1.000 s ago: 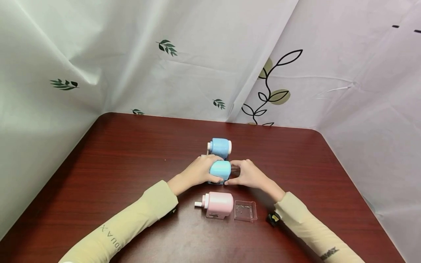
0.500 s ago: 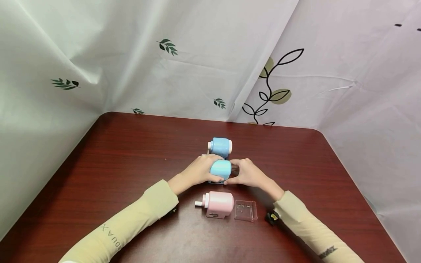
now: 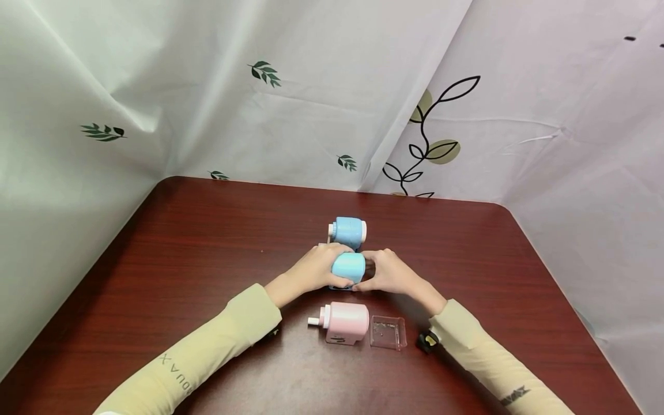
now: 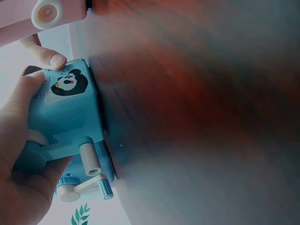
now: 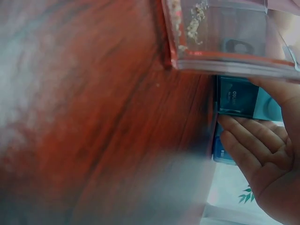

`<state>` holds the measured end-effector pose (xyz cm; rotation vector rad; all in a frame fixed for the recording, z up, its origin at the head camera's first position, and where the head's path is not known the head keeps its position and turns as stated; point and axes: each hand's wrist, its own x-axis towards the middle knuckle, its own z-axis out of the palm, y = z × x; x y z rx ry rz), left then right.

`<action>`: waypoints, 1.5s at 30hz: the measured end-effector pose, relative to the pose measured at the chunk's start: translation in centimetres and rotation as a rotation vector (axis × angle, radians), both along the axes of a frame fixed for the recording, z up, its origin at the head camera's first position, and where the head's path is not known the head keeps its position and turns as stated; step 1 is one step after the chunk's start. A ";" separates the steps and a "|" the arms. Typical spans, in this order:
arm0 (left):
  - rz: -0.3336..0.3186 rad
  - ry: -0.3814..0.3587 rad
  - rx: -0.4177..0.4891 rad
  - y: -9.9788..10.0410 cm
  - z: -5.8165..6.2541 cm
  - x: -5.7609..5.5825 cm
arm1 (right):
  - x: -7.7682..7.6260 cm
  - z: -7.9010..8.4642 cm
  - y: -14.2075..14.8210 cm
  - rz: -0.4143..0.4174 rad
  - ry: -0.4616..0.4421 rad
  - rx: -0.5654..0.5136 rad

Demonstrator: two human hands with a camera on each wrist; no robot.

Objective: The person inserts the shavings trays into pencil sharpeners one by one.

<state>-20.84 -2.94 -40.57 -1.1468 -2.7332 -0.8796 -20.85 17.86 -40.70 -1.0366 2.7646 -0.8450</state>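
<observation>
Hardly anything has shifted over the last second; only the right hand (image 3: pixel 394 274) has edged slightly left, toward the teal sharpener (image 3: pixel 349 265). Nearest are two pale yellow sleeves (image 3: pixel 207 351), reaching in from left and right, with a small black device (image 3: pixel 428 341) under the right cuff. Beyond them, near the middle of the table (image 3: pixel 233 230), stands the pink sharpener (image 3: pixel 347 321), its white peg (image 3: pixel 313 321) pointing left. Just right of it lies a clear tray (image 3: pixel 385 347) with pale bits (image 5: pixel 196 21) inside. Farther back, past the pink one, the teal sharpener stands between both hands. Left hand (image 3: pixel 317 268) grips its left end, thumb on the near side; a cartoon animal (image 4: pixel 70 86) decorates that same side. Right hand clasps the right end, thumb near, fingers far. Right behind is the blue sharpener (image 3: pixel 348 231), its white end cap (image 3: pixel 363 231) facing right. Farthest, past the table's edge, hangs a white sheet (image 3: pixel 311 127) printed with leaves (image 3: pixel 264 74).
</observation>
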 end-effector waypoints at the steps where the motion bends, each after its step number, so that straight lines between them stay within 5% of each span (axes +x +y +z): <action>1: -0.001 0.001 -0.002 0.0 0.0 0.0 | 0.0 0.0 0.0 0.000 -0.003 0.000; 9: -0.008 0.000 -0.002 -0.3 0.3 0.2 | 0.2 -0.1 -0.1 -0.003 0.007 0.007; 17: 0.047 0.082 0.036 -0.4 0.6 0.5 | 0.5 -0.1 0.6 -0.037 0.020 -0.048; 28: 0.114 0.122 0.106 -1.0 3.7 1.9 | 1.6 1.4 2.4 -0.123 0.026 -0.084; 36: 0.048 0.142 0.214 -1.6 4.7 3.3 | 3.5 2.3 2.9 -0.117 0.149 -0.126; 45: -0.024 0.150 0.212 -1.4 4.9 5.1 | 5.7 2.9 3.9 -0.128 0.226 -0.126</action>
